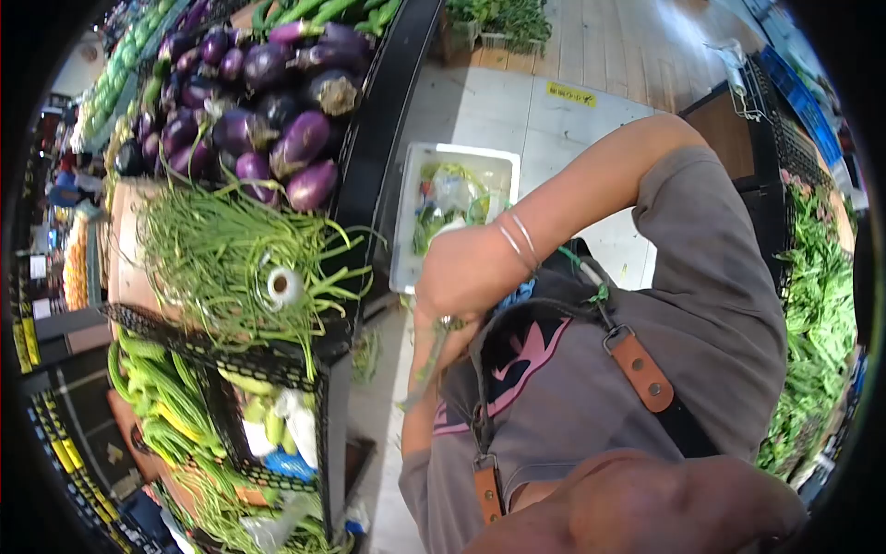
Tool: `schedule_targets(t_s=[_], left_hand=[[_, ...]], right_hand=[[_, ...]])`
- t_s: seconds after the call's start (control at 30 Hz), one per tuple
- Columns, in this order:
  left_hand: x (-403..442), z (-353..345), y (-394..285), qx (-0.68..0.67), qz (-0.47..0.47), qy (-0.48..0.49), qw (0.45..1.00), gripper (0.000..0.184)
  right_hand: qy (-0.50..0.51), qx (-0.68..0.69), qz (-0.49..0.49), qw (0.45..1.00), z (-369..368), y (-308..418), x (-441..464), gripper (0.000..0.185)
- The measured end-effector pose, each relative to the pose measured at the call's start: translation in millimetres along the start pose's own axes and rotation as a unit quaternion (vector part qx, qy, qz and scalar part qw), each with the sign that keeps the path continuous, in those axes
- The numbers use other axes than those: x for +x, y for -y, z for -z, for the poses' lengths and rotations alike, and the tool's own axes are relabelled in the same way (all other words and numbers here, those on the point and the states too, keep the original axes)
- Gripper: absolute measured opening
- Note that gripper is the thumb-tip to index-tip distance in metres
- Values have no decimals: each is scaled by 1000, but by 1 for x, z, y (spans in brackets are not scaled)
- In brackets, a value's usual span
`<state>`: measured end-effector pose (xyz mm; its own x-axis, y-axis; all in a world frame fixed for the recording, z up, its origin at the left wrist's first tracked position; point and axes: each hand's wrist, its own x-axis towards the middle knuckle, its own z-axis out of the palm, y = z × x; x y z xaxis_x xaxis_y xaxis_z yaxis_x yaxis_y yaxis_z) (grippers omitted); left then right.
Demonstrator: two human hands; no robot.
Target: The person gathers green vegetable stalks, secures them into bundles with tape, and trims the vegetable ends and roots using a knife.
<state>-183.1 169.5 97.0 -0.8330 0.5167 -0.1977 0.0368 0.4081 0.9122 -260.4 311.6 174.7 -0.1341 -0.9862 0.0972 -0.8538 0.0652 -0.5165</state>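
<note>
My right hand (471, 270) is closed in front of my chest, with two pale bands round its wrist. My left hand (452, 343) is just below it, mostly hidden behind it, so its fingers cannot be made out. A thin grey-green stalk-like strip (428, 367) hangs by the hands, across my left forearm; which hand has hold of it is unclear. Past my right hand, a white foam box (509, 168) on the floor contains green scraps and clear plastic. To the left, a heap of long green stalks (217, 254) lies on the stand, with a white roll (281, 286) on top.
Purple eggplants (268, 129) are piled behind the stalks. Long green peppers (157, 397) lie in the lower left, beside a black crate (226, 429) holding pale vegetables and bags. Leafy greens (803, 342) line the right side. The black stand edge (392, 111) runs along the pale tiled floor.
</note>
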Motion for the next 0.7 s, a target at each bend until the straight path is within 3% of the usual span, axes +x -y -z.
schedule_targets(t_s=[0.03, 0.17, 0.23, 0.33, 0.7], left_hand=[[-56, 12, 8, 16, -17, 4, 1000, 42], [6, 0, -8, 73, -72, 8, 995, 39], [-11, 6, -6, 96, -95, 3, 991, 37], [-12, 10, -8, 126, -124, -12, 984, 34], [-24, 10, -14, 224, -179, -52, 957, 26]], right_hand=[[7, -1, 14, 1000, 0, 1, 1, 17], [-16, 19, 29, 999, -2, 2, 0, 25], [-8, 20, 20, 1000, -7, -3, 3, 23], [77, 100, -79, 989, -8, -4, 7, 24], [60, 70, -53, 994, -16, 3, 11, 29]])
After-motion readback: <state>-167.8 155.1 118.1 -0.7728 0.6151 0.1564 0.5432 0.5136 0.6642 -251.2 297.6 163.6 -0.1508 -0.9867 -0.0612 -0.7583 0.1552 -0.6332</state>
